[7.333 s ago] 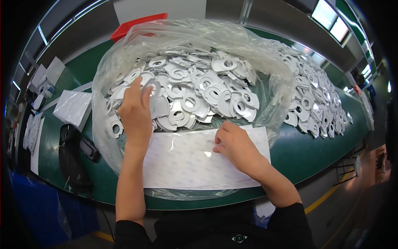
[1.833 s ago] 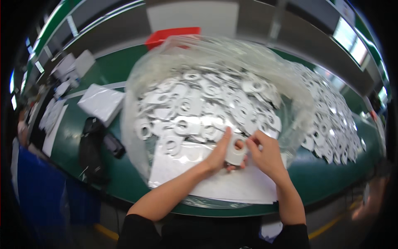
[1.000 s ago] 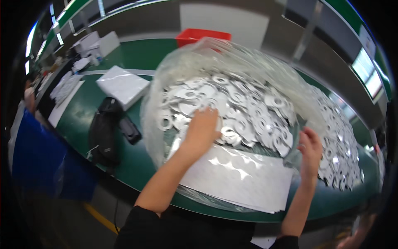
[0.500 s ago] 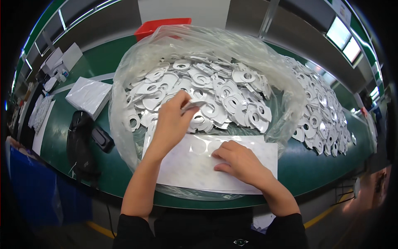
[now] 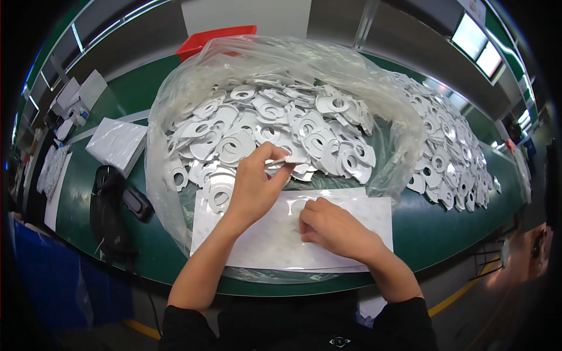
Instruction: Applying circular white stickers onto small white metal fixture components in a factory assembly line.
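Picking a white ring part from the bag

Your left hand pinched one white ring part between closed fingers; your right hand, fingers curled, pressed the white sheet at the tabletop's near edge.

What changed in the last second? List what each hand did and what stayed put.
The left hand came back from the pile of white ring-shaped pieces with one flat piece pinched in its fingers, now over the white sheet. The right hand swung in from the bag's right edge and pressed down on the sheet. The clear bag, the sheet and the loose pieces on the table stayed where they were.
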Tool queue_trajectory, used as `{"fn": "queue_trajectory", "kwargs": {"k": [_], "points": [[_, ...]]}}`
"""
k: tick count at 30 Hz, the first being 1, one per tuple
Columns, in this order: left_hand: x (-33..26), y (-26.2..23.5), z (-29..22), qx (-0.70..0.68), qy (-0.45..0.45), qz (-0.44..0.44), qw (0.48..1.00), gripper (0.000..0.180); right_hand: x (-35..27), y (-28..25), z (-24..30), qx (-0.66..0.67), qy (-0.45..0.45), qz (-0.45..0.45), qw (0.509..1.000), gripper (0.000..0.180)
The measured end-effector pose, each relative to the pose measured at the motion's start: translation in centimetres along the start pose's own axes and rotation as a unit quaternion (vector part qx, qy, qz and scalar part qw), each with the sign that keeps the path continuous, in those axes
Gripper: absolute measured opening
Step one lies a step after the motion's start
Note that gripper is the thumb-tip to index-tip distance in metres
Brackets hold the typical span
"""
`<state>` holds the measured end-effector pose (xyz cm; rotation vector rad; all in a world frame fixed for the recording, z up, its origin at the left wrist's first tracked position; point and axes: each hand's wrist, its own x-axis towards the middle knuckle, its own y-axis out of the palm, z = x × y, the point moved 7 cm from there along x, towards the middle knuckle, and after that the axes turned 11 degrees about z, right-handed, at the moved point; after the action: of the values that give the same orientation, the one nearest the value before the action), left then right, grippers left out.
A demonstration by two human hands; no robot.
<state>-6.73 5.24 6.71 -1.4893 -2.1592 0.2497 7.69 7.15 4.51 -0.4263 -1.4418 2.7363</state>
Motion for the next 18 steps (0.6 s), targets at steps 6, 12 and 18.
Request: {"fn": "queue_trajectory", "kwargs": {"k": [6,12,18], "points": [[-0.6,4.4,2.9,-0.542,-0.048,0.054,0.837,0.016,-0.3,-0.5,0.7,-0.010,-0.043,-0.057,0.997,0.019],[-0.9,7.0,4.2,-0.601,-0.091,0.072,0.791,0.031,-1.1,-1.8,0.8,-0.009,-0.090,-0.082,0.993,0.016],[-1.1,6.4,4.9,-0.566,-0.081,0.060,0.818,0.040,-4.4,-6.8,0.3,0.403,-0.288,-0.091,0.864,0.017]]}}
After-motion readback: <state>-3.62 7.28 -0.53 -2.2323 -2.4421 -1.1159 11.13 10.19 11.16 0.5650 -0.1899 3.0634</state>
